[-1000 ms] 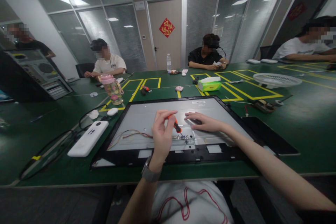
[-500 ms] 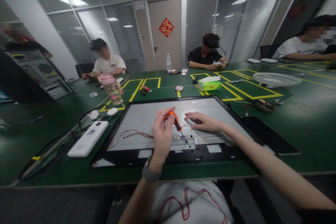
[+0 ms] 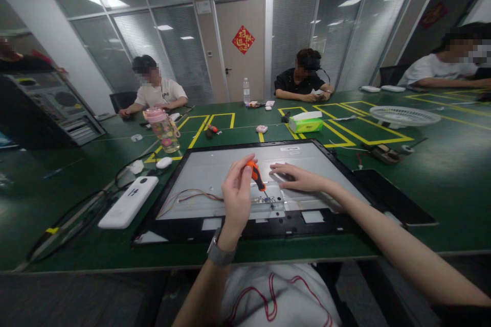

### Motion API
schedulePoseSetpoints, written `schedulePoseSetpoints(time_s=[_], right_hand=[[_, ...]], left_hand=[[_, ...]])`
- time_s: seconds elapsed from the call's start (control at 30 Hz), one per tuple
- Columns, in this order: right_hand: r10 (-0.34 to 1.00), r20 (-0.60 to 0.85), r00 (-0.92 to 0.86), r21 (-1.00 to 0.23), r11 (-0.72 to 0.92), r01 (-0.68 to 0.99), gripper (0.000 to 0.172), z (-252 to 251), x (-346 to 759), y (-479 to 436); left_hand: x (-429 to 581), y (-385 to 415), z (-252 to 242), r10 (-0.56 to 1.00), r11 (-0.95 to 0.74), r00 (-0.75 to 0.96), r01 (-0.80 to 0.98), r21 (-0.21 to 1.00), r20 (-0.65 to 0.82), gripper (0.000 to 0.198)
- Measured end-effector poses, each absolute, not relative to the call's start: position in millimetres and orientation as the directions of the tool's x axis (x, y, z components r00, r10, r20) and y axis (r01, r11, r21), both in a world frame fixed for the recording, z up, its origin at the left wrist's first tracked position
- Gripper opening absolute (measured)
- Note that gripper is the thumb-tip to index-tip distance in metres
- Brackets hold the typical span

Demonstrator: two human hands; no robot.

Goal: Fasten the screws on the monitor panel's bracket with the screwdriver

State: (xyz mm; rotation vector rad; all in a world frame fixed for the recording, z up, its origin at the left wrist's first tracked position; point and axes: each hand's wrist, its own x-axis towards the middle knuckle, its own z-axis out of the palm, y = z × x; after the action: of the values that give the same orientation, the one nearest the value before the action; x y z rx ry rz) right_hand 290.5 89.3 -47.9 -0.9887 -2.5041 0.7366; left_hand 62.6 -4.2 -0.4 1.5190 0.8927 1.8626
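My left hand is closed around the orange and black handle of a screwdriver. The screwdriver is tilted, its tip down at a small circuit board near the front of a flat display panel. Whether the tip sits in a screw is too small to tell. Thin coloured wires run from the board to the left across the panel's grey metal back. To the right of the screwdriver my right hand lies on the panel with its fingers stretched out, over a dark spot that is partly hidden.
A white power bank and black cables lie left of the panel, with a pink-lidded bottle behind them. On the right is a black phone-like slab. A green tissue pack stands beyond; several people sit around the table.
The screwdriver handle has turned or shifted slightly in my left hand. My right hand stays in place. Across the table, the person at the left has moved an arm.
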Motion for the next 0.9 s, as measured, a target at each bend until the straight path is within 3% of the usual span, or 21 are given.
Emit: schedulePoseSetpoints(time_s=[0.23,0.57,0.9], right_hand=[[0.707,0.125,-0.696,-0.587,0.619,0.522,0.064,-47.4,290.3,88.8],[0.711,0.126,-0.691,-0.595,0.612,0.521,0.063,-47.5,290.9,88.6],[0.703,0.137,-0.698,-0.588,0.625,0.514,0.058,-49.7,291.7,90.5]], left_hand=[[62.5,-4.6,0.1,0.803,-0.586,-0.171,-0.056,0.808,0.570,0.029],[61.8,-1.7,-3.7,0.773,-0.609,-0.231,-0.011,0.793,0.591,0.019],[62.0,-1.5,-4.4,0.788,-0.597,-0.222,-0.044,0.801,0.575,0.025]])
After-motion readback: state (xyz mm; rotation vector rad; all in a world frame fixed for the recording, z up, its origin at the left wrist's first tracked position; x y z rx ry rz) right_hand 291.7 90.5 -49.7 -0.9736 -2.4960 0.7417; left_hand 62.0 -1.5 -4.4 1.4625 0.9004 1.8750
